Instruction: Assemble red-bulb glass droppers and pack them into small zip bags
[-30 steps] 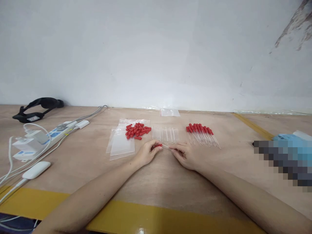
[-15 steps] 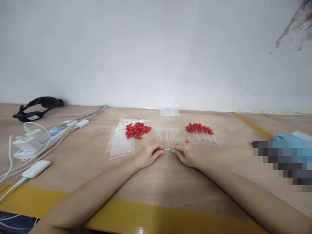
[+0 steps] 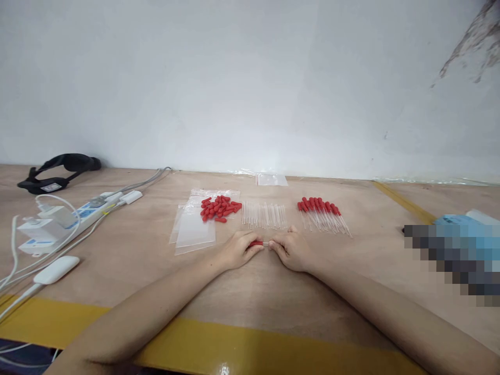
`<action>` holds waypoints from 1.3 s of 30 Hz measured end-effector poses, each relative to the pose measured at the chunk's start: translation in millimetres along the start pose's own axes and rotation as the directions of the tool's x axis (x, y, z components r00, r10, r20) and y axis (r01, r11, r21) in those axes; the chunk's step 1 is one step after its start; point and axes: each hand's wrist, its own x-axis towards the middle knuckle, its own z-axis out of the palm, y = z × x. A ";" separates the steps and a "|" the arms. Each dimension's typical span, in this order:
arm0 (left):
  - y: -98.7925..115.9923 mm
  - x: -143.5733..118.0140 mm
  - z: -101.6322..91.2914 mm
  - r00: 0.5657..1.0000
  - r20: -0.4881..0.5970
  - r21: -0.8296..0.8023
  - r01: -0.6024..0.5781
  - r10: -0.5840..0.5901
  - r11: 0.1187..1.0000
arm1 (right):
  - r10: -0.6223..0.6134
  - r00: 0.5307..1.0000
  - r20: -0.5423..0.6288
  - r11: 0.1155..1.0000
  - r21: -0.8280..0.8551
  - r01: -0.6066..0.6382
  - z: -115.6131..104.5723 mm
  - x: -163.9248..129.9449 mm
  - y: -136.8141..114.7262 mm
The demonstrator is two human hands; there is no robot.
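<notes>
My left hand (image 3: 240, 251) pinches a red rubber bulb (image 3: 256, 243) low over the table. From the right, my right hand (image 3: 289, 250) grips a thin clear dropper tube (image 3: 265, 244), its end at the bulb's mouth; how deep it sits I cannot tell. Just beyond the hands lies a row of loose clear tubes (image 3: 263, 214). A heap of red bulbs (image 3: 219, 208) rests on clear plastic bags (image 3: 195, 237) to the left. On the right, several droppers (image 3: 320, 211) with red bulbs on their tubes lie side by side.
At the left are a power strip (image 3: 84, 212) with plugs, a white device (image 3: 58, 270) on a cable, and a black headset strap (image 3: 58, 174). Another small bag (image 3: 272, 180) lies by the wall. A blue item (image 3: 457, 227) is at the right. Yellow tape (image 3: 211, 341) lines the front edge.
My right hand has moved left toward my left hand, and less of the tube shows between them. My left hand stays nearly in place on the bulb.
</notes>
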 end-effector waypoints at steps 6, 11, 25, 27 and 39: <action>-2.3 2.4 -1.1 0.999 -0.011 0.015 -0.036 0.036 0.999 | -0.012 1.000 0.025 0.997 0.077 0.010 -2.8 0.8 -2.8; -9.7 -1.3 -20.7 0.997 -0.078 0.123 0.017 -0.008 0.992 | 0.029 0.997 0.072 0.990 0.135 -0.039 -27.0 1.2 7.6; -25.1 -5.1 -44.6 0.845 -0.251 0.655 0.508 -0.473 0.559 | 0.655 0.722 -0.225 0.677 -0.251 -0.692 -23.2 31.3 75.1; -28.1 -5.0 -44.3 0.843 -0.233 0.651 0.506 -0.485 0.566 | 0.669 0.710 -0.218 0.657 -0.271 -0.703 -20.8 32.3 74.4; -40.7 -1.8 -42.3 0.868 -0.203 0.683 0.457 -0.453 0.569 | 0.671 0.733 -0.107 0.707 -0.206 -0.677 -17.0 62.0 49.5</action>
